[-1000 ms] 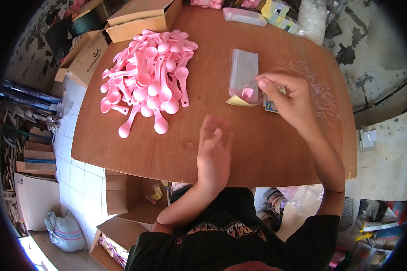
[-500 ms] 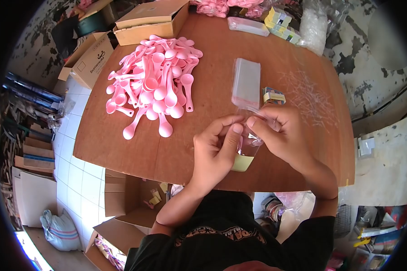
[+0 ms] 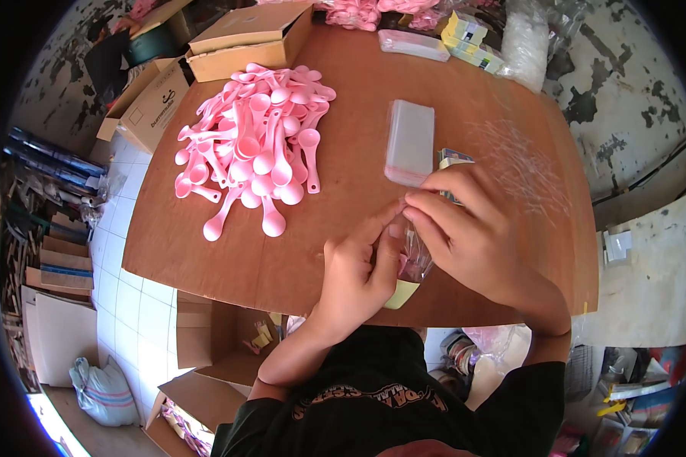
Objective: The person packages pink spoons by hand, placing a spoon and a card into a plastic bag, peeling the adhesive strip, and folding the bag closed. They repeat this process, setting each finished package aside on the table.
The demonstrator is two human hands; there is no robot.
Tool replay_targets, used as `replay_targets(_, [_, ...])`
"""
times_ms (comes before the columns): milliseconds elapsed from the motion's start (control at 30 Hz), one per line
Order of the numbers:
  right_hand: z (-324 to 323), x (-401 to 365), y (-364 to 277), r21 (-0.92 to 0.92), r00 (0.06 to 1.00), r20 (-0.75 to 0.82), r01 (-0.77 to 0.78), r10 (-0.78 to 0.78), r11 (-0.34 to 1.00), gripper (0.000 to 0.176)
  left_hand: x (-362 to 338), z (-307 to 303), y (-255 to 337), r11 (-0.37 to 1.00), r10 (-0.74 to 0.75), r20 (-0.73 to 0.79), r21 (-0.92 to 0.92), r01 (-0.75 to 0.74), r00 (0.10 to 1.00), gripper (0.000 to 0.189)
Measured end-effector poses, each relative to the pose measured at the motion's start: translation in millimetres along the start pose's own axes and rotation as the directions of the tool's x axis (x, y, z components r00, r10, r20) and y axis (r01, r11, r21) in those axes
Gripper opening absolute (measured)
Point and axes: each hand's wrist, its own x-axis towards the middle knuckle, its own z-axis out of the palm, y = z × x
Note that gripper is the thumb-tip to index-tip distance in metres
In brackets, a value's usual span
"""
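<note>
Near the table's front edge, my left hand [image 3: 362,266] pinches a clear plastic bag [image 3: 415,257] at its upper end. A pink item and a pale yellow card [image 3: 401,294] show in the bag. My right hand [image 3: 465,228] has its thumb and index finger pressed together on the same end, close to my left fingertips. Beyond the hands lies a stack of clear flat bags [image 3: 410,143]. A small stack of printed cards [image 3: 454,158] is partly hidden behind my right hand. A big heap of pink spoons [image 3: 259,141] lies to the left.
Thin clear strips [image 3: 522,164] are scattered on the right of the brown table [image 3: 343,91]. Cardboard boxes [image 3: 248,38] stand at the back left. Along the back are a clear packet [image 3: 414,45], yellow card stacks [image 3: 469,42] and a plastic roll [image 3: 527,49]. An open carton [image 3: 198,327] is below.
My right hand has turned, with its knuckles higher and its fingertips shifted slightly left. The bag hangs more upright below the hands. The view has shifted slightly.
</note>
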Motion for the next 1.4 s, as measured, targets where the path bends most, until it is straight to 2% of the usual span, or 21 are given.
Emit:
replay_targets(233, [-8.6,-13.4,1.6,-0.233,0.99,0.105,0.117,-0.094,0.965,0.02,-1.2,2.3,4.7,0.943,0.166,0.201,0.254,-0.215,0.965,0.031])
replay_targets(300, [-10.0,-17.2,6.3,-0.162,0.996,0.085,0.047,-0.034,0.986,0.015,-0.9,0.5,-0.7,0.957,0.162,0.25,0.195,-0.214,0.954,0.032])
replay_targets(333, [-12.9,-16.8,9.9,0.114,0.984,0.121,-0.145,0.131,0.983,0.013,-0.6,-0.5,-3.1,0.968,0.158,0.287,0.146,-0.206,0.945,0.032])
replay_targets(367, [-15.0,-17.0,12.7,0.372,0.941,0.197,-0.33,0.274,0.868,0.011,0.0,-1.5,-4.2,0.968,0.162,0.291,0.138,-0.209,0.943,0.032])
replay_targets(400, [-15.5,-18.7,14.5,0.366,0.941,0.196,-0.332,0.276,0.869,0.011,0.5,-2.8,-5.1,0.988,0.119,0.289,0.063,-0.143,0.95,0.031])
replay_targets(500, [-8.7,-27.0,20.5,0.756,0.695,0.544,-0.649,0.469,0.084,0.003,-4.1,1.4,-8.2,0.993,-0.025,0.264,-0.108,0.056,0.964,0.029])
replay_targets(600, [-1.9,-32.5,28.8,0.741,0.664,0.555,-0.669,0.501,0.065,0.003,-1.9,4.5,-8.6,0.997,0.028,0.2,-0.076,-0.013,0.979,0.028])
replay_targets(667, [1.4,-36.6,39.9,0.73,0.633,0.552,-0.681,0.543,0.051,0.004,-2.3,3.5,-6.9,0.994,-0.098,0.19,-0.035,0.106,0.977,0.027])
replay_targets(733, [6.9,-46.9,76.4,0.802,0.608,0.519,-0.59,0.601,-0.096,0.007,-3.5,4.1,-6.5,0.989,-0.11,0.127,-0.08,0.121,0.986,0.027])
replay_targets(800, [6.0,-60.3,135.9,0.791,0.544,0.611,-0.454,0.576,-0.41,0.009,-6.3,2.2,-22.3,0.976,-0.116,0.036,-0.183,0.121,0.993,0.027])
replay_targets(833, [-2.7,-60.5,167.4,0.789,0.534,0.614,-0.451,0.581,-0.418,0.009,-6.9,1.2,-23.4,0.975,-0.114,0.041,-0.185,0.12,0.993,0.027])
replay_targets(867, [-5.5,-72.2,219.5,0.776,0.611,0.631,-0.479,0.478,-0.41,0.013,-7.0,0.8,-24.1,0.975,-0.107,-0.011,-0.199,0.103,0.994,0.027])
replay_targets(933, [-15.1,-81.2,277.0,0.666,0.303,0.306,-0.746,0.902,0.024,0.02,-5.2,0.0,-23.1,0.975,-0.11,-0.081,-0.201,0.092,0.991,0.026])
replay_targets(1000, [-20.9,-97.5,324.7,-0.103,0.411,-0.255,-0.912,0.875,0.398,0.02,-3.9,0.7,-21.1,0.964,-0.138,-0.087,-0.238,0.114,0.987,0.024])
replay_targets(1033, [-19.8,-108.5,347.2,-0.105,0.415,-0.26,-0.91,0.872,0.402,0.02,-3.2,1.6,-21.1,0.953,-0.168,-0.095,-0.272,0.137,0.981,0.023])
replay_targets(1100, [-10.9,-134.8,391.0,-0.572,0.55,-0.277,-0.753,0.788,0.325,0.016,-2.0,3.0,-26.2,0.957,-0.158,-0.099,-0.262,0.128,0.982,0.02])
replay_targets(1133, [-2.9,-151.8,414.4,-0.573,0.551,-0.28,-0.753,0.786,0.323,0.016,-1.8,3.8,-28.9,0.961,-0.159,-0.084,-0.241,0.135,0.984,0.019])
replay_targets(1200, [9.0,-167.4,435.0,-0.617,0.683,0.076,-0.54,0.727,0.572,0.019,1.9,6.5,-28.4,0.966,-0.159,-0.067,-0.217,0.141,0.985,0.019])
replay_targets(1300, [6.5,-164.3,424.8,-0.51,0.596,0.248,-0.59,0.764,0.626,0.021,3.6,9.6,-21.3,0.971,-0.148,-0.066,-0.197,0.132,0.987,0.015])
replay_targets(1333, [10.0,-179.3,442.2,-0.511,0.592,0.248,-0.593,0.767,0.622,0.021,3.5,10.0,-21.6,0.96,-0.163,-0.068,-0.243,0.142,0.984,0.014])
replay_targets(1400, [11.9,-197.7,473.8,-0.174,0.68,0.055,-0.715,0.732,0.677,0.028,3.4,9.6,-23.8,0.945,-0.172,-0.065,-0.294,0.146,0.983,0.013])
